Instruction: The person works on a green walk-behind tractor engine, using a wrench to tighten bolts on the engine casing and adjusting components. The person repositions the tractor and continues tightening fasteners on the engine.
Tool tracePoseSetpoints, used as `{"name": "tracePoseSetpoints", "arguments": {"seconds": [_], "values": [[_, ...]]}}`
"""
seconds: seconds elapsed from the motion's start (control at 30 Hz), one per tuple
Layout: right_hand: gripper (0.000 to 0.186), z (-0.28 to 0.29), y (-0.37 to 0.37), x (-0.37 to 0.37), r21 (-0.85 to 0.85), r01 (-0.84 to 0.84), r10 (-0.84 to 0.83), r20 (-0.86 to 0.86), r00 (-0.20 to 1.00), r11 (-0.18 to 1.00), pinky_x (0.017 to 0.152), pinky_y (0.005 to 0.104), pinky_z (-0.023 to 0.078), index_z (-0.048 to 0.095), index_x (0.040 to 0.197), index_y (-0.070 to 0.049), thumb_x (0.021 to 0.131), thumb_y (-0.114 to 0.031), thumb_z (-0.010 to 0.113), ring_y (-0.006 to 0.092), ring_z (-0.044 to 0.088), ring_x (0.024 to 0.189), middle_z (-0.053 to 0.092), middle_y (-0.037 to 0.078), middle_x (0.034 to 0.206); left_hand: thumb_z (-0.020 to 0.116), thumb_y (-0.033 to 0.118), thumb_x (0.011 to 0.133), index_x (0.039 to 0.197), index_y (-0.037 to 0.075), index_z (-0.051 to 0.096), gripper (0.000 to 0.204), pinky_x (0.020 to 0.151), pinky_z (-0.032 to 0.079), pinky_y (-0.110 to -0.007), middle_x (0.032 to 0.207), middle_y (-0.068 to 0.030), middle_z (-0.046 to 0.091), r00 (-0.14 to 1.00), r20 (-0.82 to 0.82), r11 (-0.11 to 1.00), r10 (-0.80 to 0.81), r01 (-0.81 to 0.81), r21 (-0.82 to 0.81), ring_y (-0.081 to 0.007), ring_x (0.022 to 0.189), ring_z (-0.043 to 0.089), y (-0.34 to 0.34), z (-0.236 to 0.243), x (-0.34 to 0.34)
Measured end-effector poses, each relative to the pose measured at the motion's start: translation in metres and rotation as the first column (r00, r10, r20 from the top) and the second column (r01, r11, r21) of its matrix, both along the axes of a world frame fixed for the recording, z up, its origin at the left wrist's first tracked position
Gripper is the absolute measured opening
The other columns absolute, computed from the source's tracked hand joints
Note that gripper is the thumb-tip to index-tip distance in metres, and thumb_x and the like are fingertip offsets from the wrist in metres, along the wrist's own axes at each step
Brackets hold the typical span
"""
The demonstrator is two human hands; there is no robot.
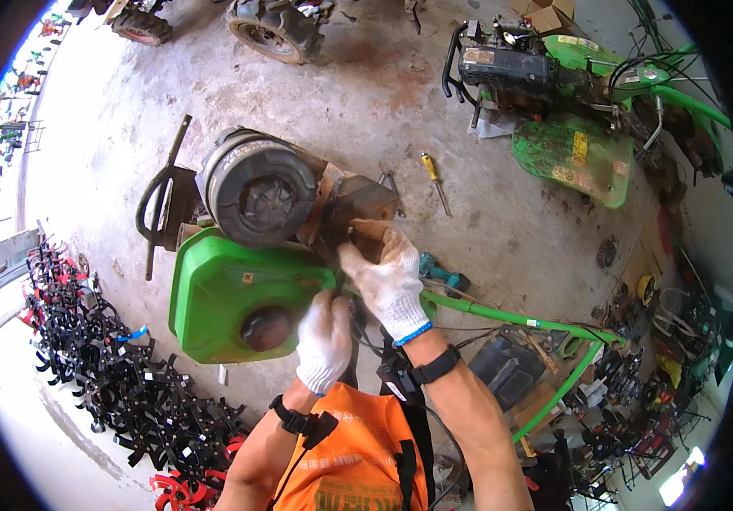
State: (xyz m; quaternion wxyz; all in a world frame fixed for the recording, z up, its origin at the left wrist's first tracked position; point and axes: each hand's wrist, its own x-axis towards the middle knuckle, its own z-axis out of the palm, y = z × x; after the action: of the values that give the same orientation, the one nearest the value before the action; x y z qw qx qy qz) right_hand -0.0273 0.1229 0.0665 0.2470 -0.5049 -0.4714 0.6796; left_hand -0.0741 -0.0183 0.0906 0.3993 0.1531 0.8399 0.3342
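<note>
My left hand [325, 339], in a white knit glove, is at the right edge of a green fuel tank [221, 289] with a dark round cap [266, 328]. Its fingers are bent together, and whatever they hold is hidden. My right hand [388, 277], also gloved, reaches a rusty brown metal cover [362, 200] on the engine's right side. Thumb and fingers curl around a spot at its lower edge; what is between them is too small to make out. Left of the cover sits the engine's black round housing [266, 198], above the tank.
A yellow-handled screwdriver [430, 170] lies on the concrete floor beyond my right hand. A teal power tool [443, 274] lies right of that hand. Green handlebars [520, 320] extend right. Another green machine [571, 153] stands far right; black tiller blades [136, 400] pile up at left.
</note>
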Motion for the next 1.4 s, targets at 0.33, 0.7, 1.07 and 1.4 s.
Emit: {"name": "tracePoseSetpoints", "arguments": {"seconds": [0.33,0.7,1.07,1.4], "values": [[0.034,-0.010,0.022,0.015,0.174,-0.186,0.163,0.140,0.977,0.967,0.102,0.0350,0.061,0.076,0.126,0.002,0.093,-0.002,0.082,0.0232,0.078,0.113,0.081,0.015,0.124,0.059,0.019,0.114,0.134,-0.006,0.064,0.032,0.099,0.055,-0.036,0.117,-0.0166,0.076,0.953,0.286,0.953,0.102,-0.176,0.247,-0.0213,0.107,0.070,0.031,-0.066,0.044],[0.025,-0.013,0.036,0.018,0.578,-0.429,0.224,0.393,0.892,0.694,0.090,0.0506,0.061,0.079,0.117,-0.015,0.092,-0.014,0.075,0.0375,0.074,0.104,0.074,0.014,0.111,0.062,0.024,0.116,0.156,0.002,0.053,0.046,0.115,0.053,-0.035,0.143,-0.0067,0.064,0.477,0.879,0.678,0.012,-0.650,0.344,-0.0230,0.131,0.065,0.050,-0.141,0.049],[0.031,-0.004,-0.013,-0.022,-0.030,0.193,-0.188,0.108,0.976,0.981,0.094,0.0430,0.061,0.076,0.120,-0.004,0.093,-0.015,0.082,0.0358,0.078,0.106,0.079,0.018,0.115,0.058,0.026,0.118,0.117,0.004,0.068,0.024,0.057,0.036,-0.025,0.079,0.0068,0.055,0.933,0.283,0.962,0.222,-0.257,0.091,-0.0042,0.065,0.046,0.002,0.007,-0.019],[0.031,-0.008,-0.013,0.006,0.136,-0.008,0.006,0.017,1.000,0.991,0.096,0.0467,0.062,0.078,0.124,-0.011,0.094,-0.017,0.080,0.0379,0.075,0.110,0.078,0.015,0.118,0.069,0.031,0.112,0.148,-0.006,0.060,0.052,0.106,0.057,-0.035,0.136,-0.0152,0.073,0.960,0.273,0.987,0.070,-0.107,0.123,-0.0222,0.124,0.070,-0.014,-0.050,0.014]]}}
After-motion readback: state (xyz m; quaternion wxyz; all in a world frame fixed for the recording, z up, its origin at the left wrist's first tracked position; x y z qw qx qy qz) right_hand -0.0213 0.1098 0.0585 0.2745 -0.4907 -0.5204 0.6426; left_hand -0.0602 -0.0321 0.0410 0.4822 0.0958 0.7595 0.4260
